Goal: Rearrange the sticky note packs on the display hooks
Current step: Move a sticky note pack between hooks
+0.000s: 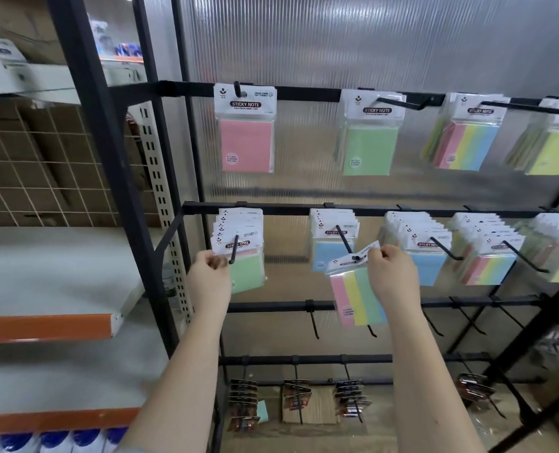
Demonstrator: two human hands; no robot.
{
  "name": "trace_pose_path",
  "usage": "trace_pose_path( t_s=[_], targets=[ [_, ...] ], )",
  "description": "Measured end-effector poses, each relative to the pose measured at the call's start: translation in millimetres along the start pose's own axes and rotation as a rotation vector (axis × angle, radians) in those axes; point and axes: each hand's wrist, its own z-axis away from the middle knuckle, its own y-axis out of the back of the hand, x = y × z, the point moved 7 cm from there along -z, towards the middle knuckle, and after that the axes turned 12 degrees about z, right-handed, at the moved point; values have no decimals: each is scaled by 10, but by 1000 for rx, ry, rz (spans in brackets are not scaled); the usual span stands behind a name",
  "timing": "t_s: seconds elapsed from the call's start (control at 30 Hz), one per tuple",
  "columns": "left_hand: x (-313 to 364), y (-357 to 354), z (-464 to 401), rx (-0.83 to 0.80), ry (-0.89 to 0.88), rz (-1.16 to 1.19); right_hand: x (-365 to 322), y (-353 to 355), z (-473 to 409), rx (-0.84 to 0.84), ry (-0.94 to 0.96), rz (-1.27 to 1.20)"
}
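My right hand (391,276) pinches the white header of a multicolour sticky note pack (356,294) with pink, yellow and green stripes. The pack hangs tilted at the tip of the second hook (346,241) on the middle rail, in front of blue packs (324,253). My left hand (208,273) pinches the header corner of the front green pack (247,271) on the leftmost middle hook (234,250), where several packs hang. On the top rail hang a pink pack (245,142), a green pack (368,145) and a multicolour pack (467,142).
More packs fill the middle rail's right hooks (487,256). Bare hooks (314,322) stick out from the third rail. Dark carded packs (244,400) hang on the bottom rail. A black frame post (115,178) and an orange-edged shelf (46,326) stand at the left.
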Motion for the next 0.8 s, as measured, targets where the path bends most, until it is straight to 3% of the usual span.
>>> trace_pose_path(
  t_s=[0.23,0.5,0.8],
  targets=[
    [-84,-102,64,-99,75,57,-18,196,138,31,8,28],
    [52,17,155,-86,12,143,-45,371,412,176,53,-87],
    [244,288,335,4,-86,2,-65,537,592,222,28,-159]
  ],
)
